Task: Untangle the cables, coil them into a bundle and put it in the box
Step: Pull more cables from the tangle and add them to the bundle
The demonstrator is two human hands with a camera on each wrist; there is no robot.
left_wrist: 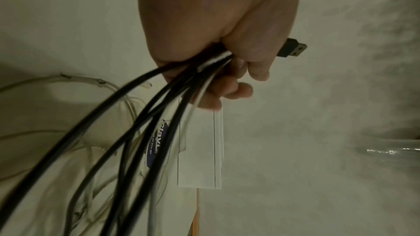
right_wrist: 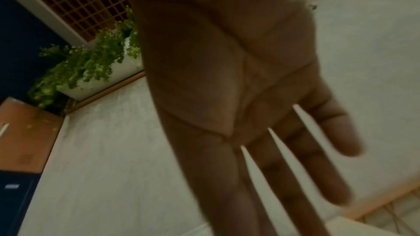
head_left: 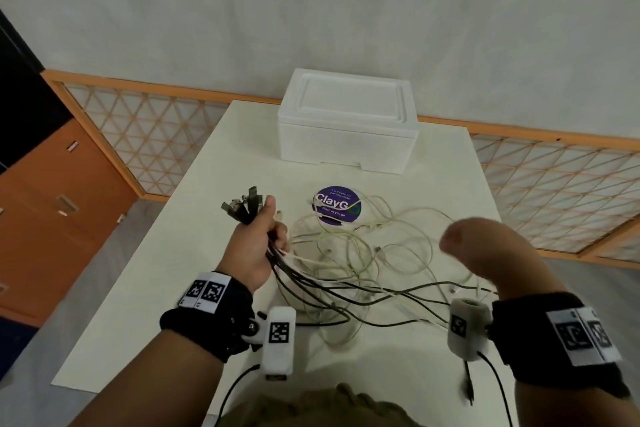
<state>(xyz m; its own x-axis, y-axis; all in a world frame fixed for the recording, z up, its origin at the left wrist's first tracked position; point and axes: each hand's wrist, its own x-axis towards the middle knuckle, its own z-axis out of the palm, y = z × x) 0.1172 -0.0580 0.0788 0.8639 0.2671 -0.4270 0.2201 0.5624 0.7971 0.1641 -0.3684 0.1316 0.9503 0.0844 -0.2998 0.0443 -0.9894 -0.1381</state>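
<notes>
My left hand (head_left: 265, 236) grips a bunch of black and white cables (head_left: 311, 274) near their ends, and several dark USB plugs (head_left: 242, 204) fan out above the fist. The left wrist view shows the fingers (left_wrist: 229, 85) curled round the cable bunch (left_wrist: 159, 110), with one USB plug (left_wrist: 292, 49) poking out past them. Loose white cables (head_left: 363, 246) lie tangled on the white table (head_left: 433, 177). My right hand (head_left: 485, 250) hovers above the tangle on the right, blurred. Its fingers (right_wrist: 295, 177) are straight and spread, holding nothing. A closed white foam box (head_left: 346, 121) stands at the table's far edge.
A round purple sticker (head_left: 337, 206) lies on the table under some cable loops. Behind the table runs an orange-framed lattice rail (head_left: 156, 128), with orange cabinets (head_left: 52, 211) to the left. The right wrist view catches potted green plants (right_wrist: 90, 64).
</notes>
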